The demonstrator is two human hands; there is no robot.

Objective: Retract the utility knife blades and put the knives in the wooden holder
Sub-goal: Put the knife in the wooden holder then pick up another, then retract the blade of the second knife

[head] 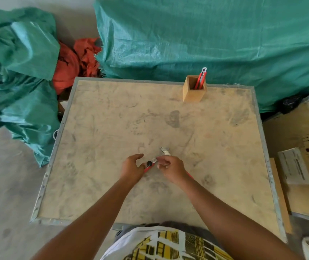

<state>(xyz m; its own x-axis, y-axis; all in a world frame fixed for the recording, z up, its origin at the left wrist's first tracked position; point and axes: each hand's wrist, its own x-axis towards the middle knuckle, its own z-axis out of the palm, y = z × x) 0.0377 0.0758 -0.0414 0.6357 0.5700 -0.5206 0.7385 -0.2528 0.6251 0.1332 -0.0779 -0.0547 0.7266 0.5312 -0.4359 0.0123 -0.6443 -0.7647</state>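
Note:
A wooden holder (193, 93) stands at the table's far edge, right of centre, with a red utility knife (203, 76) upright in it. Near the middle of the table my left hand (132, 168) grips a red utility knife with a black knob (149, 163). The curled fingers of my right hand (171, 167) touch that knife's metal front end. A second red knife runs under my right hand. Its bare blade (165, 151) sticks out past the fingers and its red body shows by the wrist. Whether this knife is gripped or lies on the table is hidden.
The plywood table (112, 119) has a metal rim. Green tarpaulin (206, 34) is piled behind and to the left, with orange cloth (74, 62) between. A second board with a paper label (294, 166) sits to the right.

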